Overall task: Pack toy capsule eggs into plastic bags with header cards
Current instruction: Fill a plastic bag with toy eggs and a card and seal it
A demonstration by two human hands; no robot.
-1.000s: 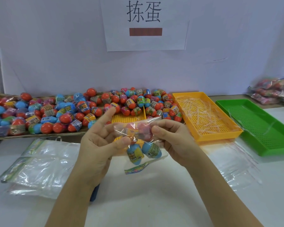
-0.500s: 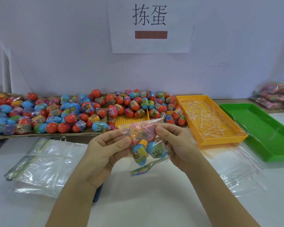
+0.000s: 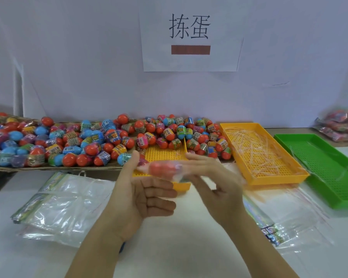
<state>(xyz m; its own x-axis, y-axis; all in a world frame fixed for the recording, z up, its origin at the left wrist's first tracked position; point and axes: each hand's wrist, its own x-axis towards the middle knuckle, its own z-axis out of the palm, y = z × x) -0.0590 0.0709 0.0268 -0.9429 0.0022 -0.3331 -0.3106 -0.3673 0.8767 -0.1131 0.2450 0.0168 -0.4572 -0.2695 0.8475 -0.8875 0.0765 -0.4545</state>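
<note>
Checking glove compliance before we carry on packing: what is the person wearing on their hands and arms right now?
Nothing is worn. The left hand and right hand are bare, without gloves. The left forearm and right forearm are bare down to the picture's lower edge: no sleeves, watch or bracelet show. No rings show either, though the fingers are motion-blurred.

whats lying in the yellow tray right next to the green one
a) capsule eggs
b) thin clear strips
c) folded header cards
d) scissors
b: the yellow tray beside the green tray holds only a loose tangle of thin clear strips.
</note>
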